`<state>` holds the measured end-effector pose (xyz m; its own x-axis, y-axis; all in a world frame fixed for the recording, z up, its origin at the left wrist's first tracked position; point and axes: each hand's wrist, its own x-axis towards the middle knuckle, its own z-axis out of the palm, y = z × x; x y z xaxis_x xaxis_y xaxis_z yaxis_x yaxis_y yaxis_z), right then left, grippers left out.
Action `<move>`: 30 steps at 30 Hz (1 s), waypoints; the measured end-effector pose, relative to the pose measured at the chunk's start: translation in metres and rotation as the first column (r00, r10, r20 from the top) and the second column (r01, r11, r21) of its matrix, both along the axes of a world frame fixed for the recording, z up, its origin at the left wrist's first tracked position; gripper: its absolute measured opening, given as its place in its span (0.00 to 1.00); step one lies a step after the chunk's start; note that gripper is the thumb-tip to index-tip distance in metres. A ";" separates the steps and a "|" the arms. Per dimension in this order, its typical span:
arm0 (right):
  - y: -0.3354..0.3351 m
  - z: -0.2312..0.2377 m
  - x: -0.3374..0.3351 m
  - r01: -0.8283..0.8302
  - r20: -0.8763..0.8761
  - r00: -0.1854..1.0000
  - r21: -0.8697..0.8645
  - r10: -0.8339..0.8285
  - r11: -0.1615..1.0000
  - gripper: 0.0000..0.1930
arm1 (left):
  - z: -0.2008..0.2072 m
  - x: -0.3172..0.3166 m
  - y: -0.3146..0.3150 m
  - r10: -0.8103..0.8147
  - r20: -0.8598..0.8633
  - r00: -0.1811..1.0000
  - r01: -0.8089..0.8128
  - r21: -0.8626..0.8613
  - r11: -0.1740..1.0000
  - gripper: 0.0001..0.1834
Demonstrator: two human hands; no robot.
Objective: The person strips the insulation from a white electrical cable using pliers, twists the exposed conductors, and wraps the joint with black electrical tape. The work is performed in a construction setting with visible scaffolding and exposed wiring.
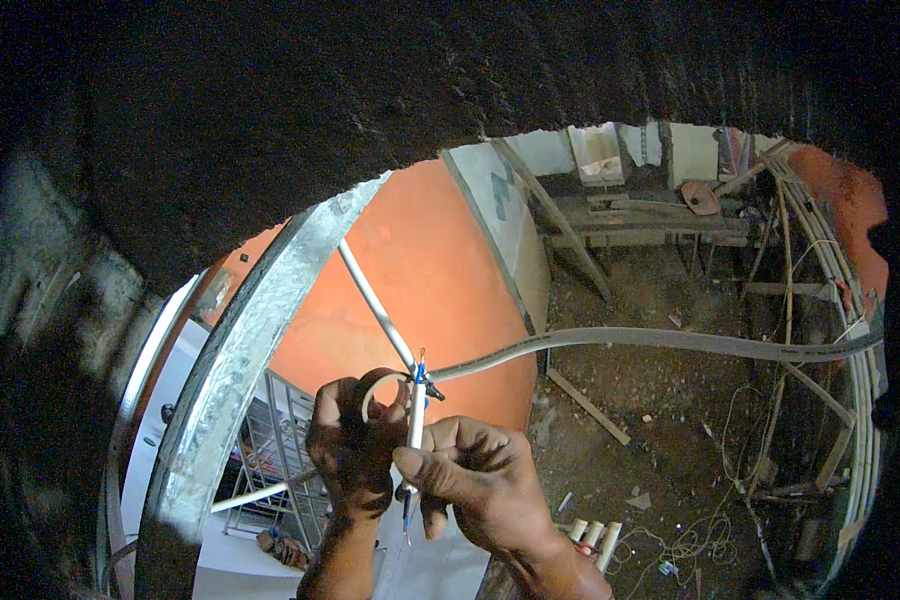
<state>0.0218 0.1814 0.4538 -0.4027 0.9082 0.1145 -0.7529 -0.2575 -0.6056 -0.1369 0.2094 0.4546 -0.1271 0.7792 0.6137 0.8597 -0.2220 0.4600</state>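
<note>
My left hand (352,445) is closed around a dark roll of tape (371,383) with a pale core. Beside it, my right hand (485,478) pinches a short white cable (416,425) between thumb and fingers. Bare and blue wire ends (421,374) show at the top of this cable, where it meets other cables, and thin wires stick out below my hands. A white cable (372,298) runs up and left from the joint. A grey cable (660,338) stretches from it to the right. The exact way the wires join is too small to make out.
A metal beam (240,400) slants along the left. Behind stands an orange wall (400,270). Far below, loose cables (685,545) and wood pieces (588,405) lie on the dirt floor. Bundled poles (860,400) curve at the right, and a dark rough surface (320,120) hangs overhead.
</note>
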 end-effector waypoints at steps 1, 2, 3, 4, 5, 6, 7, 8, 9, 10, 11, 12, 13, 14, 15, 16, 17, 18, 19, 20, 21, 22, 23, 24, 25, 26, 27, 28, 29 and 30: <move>0.000 0.006 0.000 -0.026 -0.063 0.998 -0.016 0.025 1.000 0.10 | -0.005 0.005 -0.001 -0.009 0.257 0.966 0.012 -0.011 1.000 0.14; -0.001 0.011 0.001 -0.060 -0.113 0.992 -0.046 0.055 0.997 0.10 | -0.009 0.009 -0.001 -0.118 0.582 0.804 0.099 0.065 0.993 0.12; -0.002 0.017 -0.001 -0.052 -0.175 0.983 -0.040 0.044 0.998 0.11 | -0.008 0.009 -0.003 -0.140 0.394 0.908 0.113 0.090 0.989 0.14; -0.002 0.021 0.000 -0.059 -0.255 0.966 -0.068 0.039 0.996 0.11 | -0.006 0.009 -0.005 -0.141 0.167 0.976 0.123 0.115 0.986 0.17; -0.002 0.023 0.002 -0.085 -0.328 0.943 -0.100 0.048 0.991 0.11 | -0.004 0.010 -0.006 -0.208 0.056 0.977 0.198 0.146 0.969 0.18; -0.001 0.023 0.004 -0.113 -0.418 0.906 -0.094 0.064 0.989 0.11 | -0.003 0.012 -0.009 -0.271 -0.054 0.961 0.276 0.172 0.946 0.21; 0.000 0.023 0.003 -0.065 -0.252 0.966 -0.038 0.053 0.997 0.11 | -0.001 0.014 -0.007 -0.408 -0.041 0.912 0.407 0.210 0.889 0.21; 0.001 0.020 0.001 -0.028 -0.100 0.994 0.059 0.034 0.998 0.11 | -0.002 0.018 -0.009 -0.450 0.081 0.889 0.433 0.170 0.885 0.23; 0.001 0.017 -0.001 -0.007 0.052 0.999 0.159 -0.002 0.987 0.12 | -0.003 0.022 -0.009 -0.348 0.259 0.901 0.357 0.010 0.934 0.24; 0.003 0.011 -0.003 0.038 0.140 0.986 0.318 -0.086 0.947 0.12 | -0.008 0.027 -0.015 -0.265 0.582 0.768 0.368 -0.064 0.927 0.25; -0.002 0.008 -0.013 0.229 0.268 0.883 0.472 -0.386 0.851 0.09 | -0.014 0.033 -0.021 -0.110 0.861 0.497 0.354 -0.085 0.931 0.26; -0.005 0.001 -0.014 0.386 0.234 0.762 0.583 -0.603 0.714 0.09 | -0.018 0.035 -0.026 -0.128 0.881 0.455 0.351 -0.045 0.935 0.25; -0.007 -0.005 -0.016 0.503 0.171 0.599 0.679 -0.782 0.534 0.10 | -0.022 0.034 -0.031 -0.162 0.857 0.489 0.335 -0.013 0.942 0.24; -0.007 -0.011 -0.018 0.617 0.018 0.370 0.742 -0.929 0.261 0.10 | -0.028 0.033 -0.036 -0.218 0.779 0.588 0.330 0.015 0.944 0.23; -0.012 -0.015 -0.019 0.615 0.200 0.423 0.652 -0.884 0.443 0.13 | -0.026 0.023 -0.038 -0.176 0.411 0.894 0.260 -0.157 0.953 0.24; -0.009 -0.019 -0.019 0.682 0.191 0.481 0.533 -0.856 0.502 0.15 | -0.029 0.018 -0.036 -0.209 0.147 0.967 0.228 -0.121 0.966 0.23; -0.006 -0.022 -0.016 0.658 0.241 0.513 0.506 -0.824 0.558 0.15 | -0.031 0.011 -0.034 -0.273 0.035 0.961 0.275 -0.056 0.960 0.22; -0.001 -0.025 -0.011 0.629 0.307 0.541 0.470 -0.783 0.619 0.16 | -0.033 0.006 -0.028 -0.436 -0.015 0.900 0.433 0.164 0.887 0.16; 0.002 -0.025 -0.006 0.590 0.367 0.511 0.508 -0.777 0.628 0.16 | -0.035 0.003 -0.023 -0.442 -0.136 0.887 0.462 0.277 0.842 0.11; 0.006 -0.024 -0.003 0.594 0.408 0.474 0.505 -0.780 0.626 0.17 | -0.035 0.000 -0.017 -0.414 -0.321 0.852 0.513 0.346 0.786 0.08; 0.011 -0.022 0.000 0.598 0.450 0.436 0.503 -0.780 0.624 0.19 | -0.035 0.000 -0.014 -0.471 -0.276 0.838 0.545 0.381 0.747 0.08; 0.015 -0.019 0.004 0.596 0.489 0.400 0.504 -0.775 0.625 0.20 | -0.033 0.002 -0.012 -0.502 -0.239 0.831 0.556 0.395 0.731 0.11; 0.018 -0.016 0.009 0.521 0.483 0.548 0.441 -0.683 0.731 0.18 | -0.028 0.003 -0.009 -0.485 -0.288 0.826 0.563 0.360 0.744 0.09; 0.020 -0.011 0.010 0.530 0.429 0.570 0.460 -0.701 0.712 0.17 | -0.021 0.006 -0.008 -0.525 -0.250 0.813 0.582 0.363 0.728 0.10; 0.022 -0.005 0.012 0.536 0.385 0.598 0.460 -0.703 0.708 0.16 | -0.012 0.008 -0.007 -0.548 -0.225 0.805 0.592 0.354 0.724 0.13; 0.025 0.000 0.014 0.524 0.371 0.643 0.424 -0.670 0.738 0.15 | -0.003 0.012 -0.005 -0.570 -0.211 0.794 0.606 0.354 0.713 0.15; 0.022 0.003 0.023 0.472 0.412 0.686 0.375 -0.600 0.798 0.12 | 0.007 0.016 -0.004 -0.439 -0.187 0.879 0.474 0.452 0.756 0.09; 0.027 0.007 0.025 0.460 0.402 0.733 0.302 -0.549 0.835 0.12 | 0.016 0.019 -0.002 -0.318 -0.074 0.945 0.320 0.411 0.854 0.09; 0.030 0.011 0.028 0.444 0.360 0.783 0.249 -0.507 0.861 0.12 | 0.025 0.021 0.000 -0.322 -0.111 0.940 0.341 0.271 0.900 0.10; 0.034 0.014 0.030 0.423 0.314 0.828 0.196 -0.465 0.885 0.12 | 0.032 0.023 0.004 -0.285 -0.111 0.952 0.296 0.107 0.949 0.12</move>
<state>0.0515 0.2155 0.4679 0.0086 0.9874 0.1579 -0.5084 0.1403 -0.8496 -0.1137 0.2138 0.4864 0.1554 0.6930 0.7040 0.7872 -0.5174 0.3355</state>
